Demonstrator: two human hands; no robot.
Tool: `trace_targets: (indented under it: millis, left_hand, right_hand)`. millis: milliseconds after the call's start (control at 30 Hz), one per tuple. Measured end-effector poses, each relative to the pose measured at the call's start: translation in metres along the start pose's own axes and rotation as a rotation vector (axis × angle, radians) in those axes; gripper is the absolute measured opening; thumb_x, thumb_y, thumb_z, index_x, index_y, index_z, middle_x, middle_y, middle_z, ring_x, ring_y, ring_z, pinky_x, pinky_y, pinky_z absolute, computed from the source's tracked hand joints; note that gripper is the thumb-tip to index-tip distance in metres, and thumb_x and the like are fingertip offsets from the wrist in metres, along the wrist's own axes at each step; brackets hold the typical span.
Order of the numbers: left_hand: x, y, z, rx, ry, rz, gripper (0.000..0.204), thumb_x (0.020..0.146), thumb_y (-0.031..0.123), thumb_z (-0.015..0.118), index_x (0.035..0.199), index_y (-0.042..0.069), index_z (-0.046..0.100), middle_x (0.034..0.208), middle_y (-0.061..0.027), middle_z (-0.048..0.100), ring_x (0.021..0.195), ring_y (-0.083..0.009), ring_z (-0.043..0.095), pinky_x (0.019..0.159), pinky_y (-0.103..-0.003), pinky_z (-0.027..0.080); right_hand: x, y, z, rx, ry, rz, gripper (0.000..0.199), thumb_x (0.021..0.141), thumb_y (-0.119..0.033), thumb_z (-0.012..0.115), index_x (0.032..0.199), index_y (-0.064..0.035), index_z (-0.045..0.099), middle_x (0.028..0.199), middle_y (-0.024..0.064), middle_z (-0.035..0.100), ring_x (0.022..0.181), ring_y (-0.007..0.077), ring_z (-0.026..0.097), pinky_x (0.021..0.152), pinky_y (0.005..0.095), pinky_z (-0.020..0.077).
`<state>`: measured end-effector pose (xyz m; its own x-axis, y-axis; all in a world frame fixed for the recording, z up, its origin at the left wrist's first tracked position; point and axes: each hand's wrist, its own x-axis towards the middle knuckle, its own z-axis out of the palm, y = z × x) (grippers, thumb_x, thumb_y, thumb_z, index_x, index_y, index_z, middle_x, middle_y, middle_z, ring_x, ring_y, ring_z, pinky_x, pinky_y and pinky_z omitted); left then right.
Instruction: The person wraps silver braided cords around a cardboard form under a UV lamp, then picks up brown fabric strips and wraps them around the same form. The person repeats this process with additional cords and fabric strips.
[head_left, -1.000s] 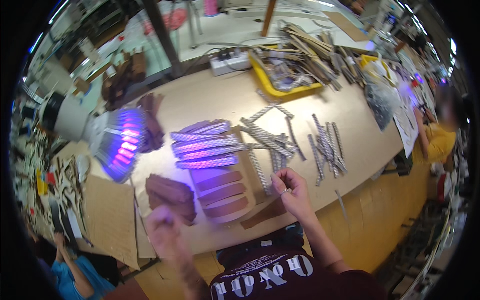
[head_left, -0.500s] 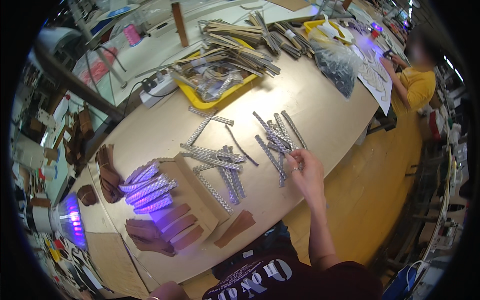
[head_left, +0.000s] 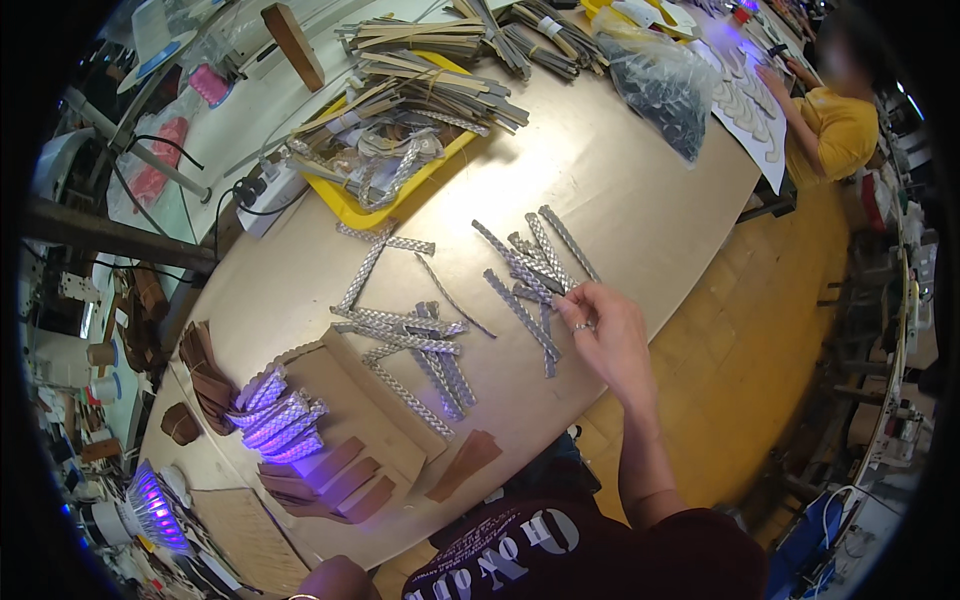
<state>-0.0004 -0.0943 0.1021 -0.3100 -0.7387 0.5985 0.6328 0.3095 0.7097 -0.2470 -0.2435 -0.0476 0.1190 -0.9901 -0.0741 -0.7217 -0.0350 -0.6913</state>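
Observation:
My right hand (head_left: 608, 335), a ring on one finger, has its thumb and fingertips pinched at the lower end of a grey braided strip (head_left: 515, 262) in the loose right-hand pile. Other silvery braided strips (head_left: 543, 240) lie crossed around it. To the left is a second pile of braided strips (head_left: 400, 325), touching a piece of brown cardboard (head_left: 385, 395). On the cardboard's left side rests a bundle of braided strips (head_left: 285, 420) under violet light, beside brown flat strips (head_left: 345, 480). My left hand is out of sight; only part of that arm shows at the lower edge.
A yellow tray (head_left: 365, 215) heaped with strips stands at the back. Behind the work are a plastic bag of dark pieces (head_left: 655, 95) and a white power strip (head_left: 270, 200). A violet lamp (head_left: 158, 508) is at lower left. A person in yellow (head_left: 835, 130) works at far right.
The view has shifted, so the table's things sit further left and mostly higher at the back. My right hand stays at the right-hand pile, its fingers still pinched at the strips.

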Motion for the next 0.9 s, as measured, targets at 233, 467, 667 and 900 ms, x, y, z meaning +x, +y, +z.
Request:
trace_targets:
  millis: [233,467,667,900]
  left_hand:
    - [-0.022,0.018,0.009,0.041,0.030,0.040,0.012,0.091,0.024,0.059,0.091,0.012,0.064,0.076,-0.0052,0.061,0.058,-0.0164,0.055,0.059,-0.030,0.044]
    - [-0.122,0.013,0.000,0.050,0.211,-0.050,0.026,0.086,0.028,0.065,0.097,0.004,0.061,0.084,-0.0101,0.065,0.064,-0.0206,0.059,0.068,-0.035,0.046]
    - [-0.151,0.003,0.024,0.271,0.798,-0.193,0.036,0.085,0.027,0.074,0.097,-0.001,0.055,0.074,-0.0061,0.061,0.063,-0.0160,0.058,0.058,-0.029,0.044]
    - [-0.132,0.001,-0.013,0.464,1.143,-0.245,0.032,0.095,0.009,0.058,0.122,-0.007,0.052,0.103,-0.0162,0.067,0.092,-0.0184,0.065,0.077,-0.026,0.052]
  right_hand:
    - [-0.014,-0.005,0.005,-0.232,-0.221,-0.061,0.032,0.078,-0.032,0.077,0.080,-0.0036,0.063,0.070,0.0119,0.063,0.067,0.0286,0.062,0.063,0.0382,0.0472]
    - [-0.030,-0.013,0.011,-0.244,-0.256,0.070,0.028,0.083,-0.029,0.071,0.085,-0.0019,0.063,0.076,0.0148,0.066,0.073,0.0357,0.063,0.066,0.0439,0.0477]
    - [-0.035,-0.047,-0.005,0.287,-0.294,0.092,0.019,0.092,-0.018,0.064,0.092,0.0015,0.066,0.073,0.0068,0.067,0.061,0.0139,0.059,0.058,0.0273,0.0450]
    - [-0.051,-0.135,0.021,0.511,-0.907,-0.231,0.017,0.094,-0.016,0.063,0.096,0.0001,0.068,0.077,-0.0001,0.065,0.071,0.0057,0.057,0.064,0.0224,0.0449]
